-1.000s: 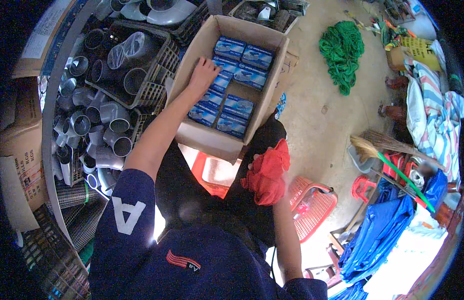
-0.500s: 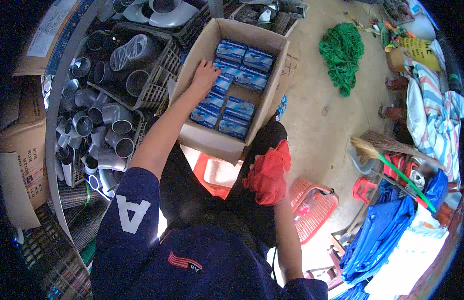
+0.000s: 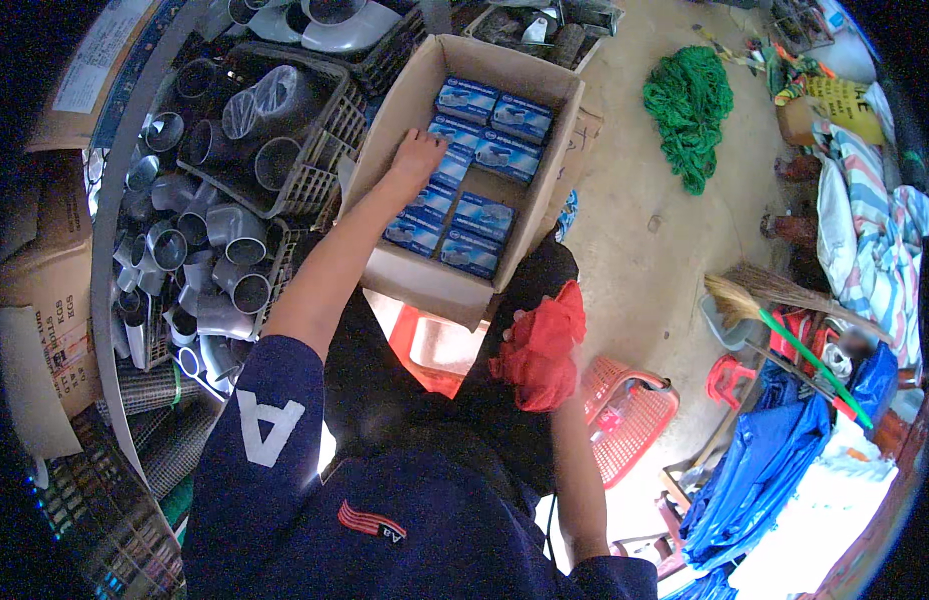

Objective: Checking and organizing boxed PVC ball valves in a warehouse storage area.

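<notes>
An open cardboard box (image 3: 425,272) leans across my knees, with several small blue-and-white cartons (image 3: 509,157) packed in columns inside. My left hand (image 3: 419,160) reaches into it along the left wall. Its fingers are bent over a small blue carton (image 3: 452,165) in the left column; the palm covers part of that carton. Bare cardboard shows between the cartons on the right side. Over my right thigh, my right hand (image 3: 509,334) is closed on a crumpled red cloth (image 3: 548,350), which hides most of the hand.
Crates of grey pipe fittings (image 3: 315,200) crowd the left side. A red plastic basket (image 3: 635,440) stands by my right forearm. Further right lie green netting (image 3: 688,115), brooms (image 3: 735,298) and blue sheeting (image 3: 765,470). Beneath the box is something red (image 3: 410,340).
My left hand has shifted slightly toward the right and down over the cartons, its fingers more bent. The right hand and red cloth stay nearly where they were.
</notes>
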Demonstrator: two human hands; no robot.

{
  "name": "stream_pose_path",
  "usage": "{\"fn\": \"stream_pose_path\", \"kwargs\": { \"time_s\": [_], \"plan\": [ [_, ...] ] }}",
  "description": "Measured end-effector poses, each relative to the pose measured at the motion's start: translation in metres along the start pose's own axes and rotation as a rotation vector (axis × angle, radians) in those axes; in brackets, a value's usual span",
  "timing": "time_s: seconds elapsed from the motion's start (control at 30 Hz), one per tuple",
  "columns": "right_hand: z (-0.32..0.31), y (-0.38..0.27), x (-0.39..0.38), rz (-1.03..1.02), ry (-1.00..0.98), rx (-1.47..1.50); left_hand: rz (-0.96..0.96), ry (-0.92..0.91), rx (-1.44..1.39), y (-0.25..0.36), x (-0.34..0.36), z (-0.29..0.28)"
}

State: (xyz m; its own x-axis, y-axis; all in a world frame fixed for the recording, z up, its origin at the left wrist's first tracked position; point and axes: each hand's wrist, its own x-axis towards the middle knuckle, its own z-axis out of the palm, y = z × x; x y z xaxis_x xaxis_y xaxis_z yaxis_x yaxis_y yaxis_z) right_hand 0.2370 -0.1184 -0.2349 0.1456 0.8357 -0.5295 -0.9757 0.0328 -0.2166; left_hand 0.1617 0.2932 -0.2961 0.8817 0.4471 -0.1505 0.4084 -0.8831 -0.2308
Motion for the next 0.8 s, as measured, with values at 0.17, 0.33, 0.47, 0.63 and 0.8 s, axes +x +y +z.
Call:
{"fn": "stream_pose_path", "kwargs": {
  "time_s": [0.17, 0.33, 0.47, 0.63, 0.8],
  "plan": [
    [-0.01, -0.003, 0.002, 0.003, 0.02, 0.034, 0.013, -0.05, -0.176, 0.004, 0.006, -0.001],
    [0.0, 0.001, 0.007, -0.003, -0.022, -0.114, 0.013, -0.011, -0.319, -0.016, -0.01, 0.02],
    [0.012, -0.007, -0.002, 0.073, 0.087, 0.039, -0.106, -0.177, -0.608, 0.006, -0.008, -0.007],
    [0.025, -0.001, -0.002, -0.047, 0.067, -0.031, -0.133, -0.185, -0.6, 0.004, -0.008, 0.006],
    [0.038, -0.007, -0.001, 0.064, 0.087, 0.149, -0.088, -0.177, -0.66, 0.0, -0.007, 0.02]
  ]
}}
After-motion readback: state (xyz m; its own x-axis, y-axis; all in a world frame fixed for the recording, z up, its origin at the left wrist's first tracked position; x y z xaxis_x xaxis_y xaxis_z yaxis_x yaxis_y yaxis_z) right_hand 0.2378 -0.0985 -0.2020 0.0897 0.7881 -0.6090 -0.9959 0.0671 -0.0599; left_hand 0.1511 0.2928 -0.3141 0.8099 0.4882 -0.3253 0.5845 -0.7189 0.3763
